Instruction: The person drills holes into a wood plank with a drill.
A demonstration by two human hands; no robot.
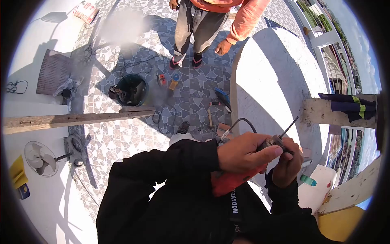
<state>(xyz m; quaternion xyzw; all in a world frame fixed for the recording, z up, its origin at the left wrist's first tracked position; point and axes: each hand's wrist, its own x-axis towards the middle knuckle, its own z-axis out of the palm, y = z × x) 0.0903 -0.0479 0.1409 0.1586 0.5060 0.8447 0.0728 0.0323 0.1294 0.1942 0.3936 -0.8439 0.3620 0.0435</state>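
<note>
A red power drill (227,184) lies against my lap, its body partly hidden by my hands and sleeve. My left hand (245,153) is closed around the drill's toothed metal chuck (266,144), thumb pointing right. A long thin drill bit (290,126) sticks out of the chuck, up and to the right. My right hand (289,163) is closed beside the chuck, its fingers pinching a small dark piece that looks like a chuck key (286,153). A black cord (245,120) loops above my left hand. A black strap (234,203) with white lettering hangs below the drill.
A person in orange sleeves (248,20) stands ahead on the stone-patterned floor. A dark bucket (136,90) holds tools; more tools (172,81) lie beside it. A wooden post (73,121) crosses the left. A curved white ledge (280,77) rises right, near a green bottle (308,180). A fan (42,159) stands left.
</note>
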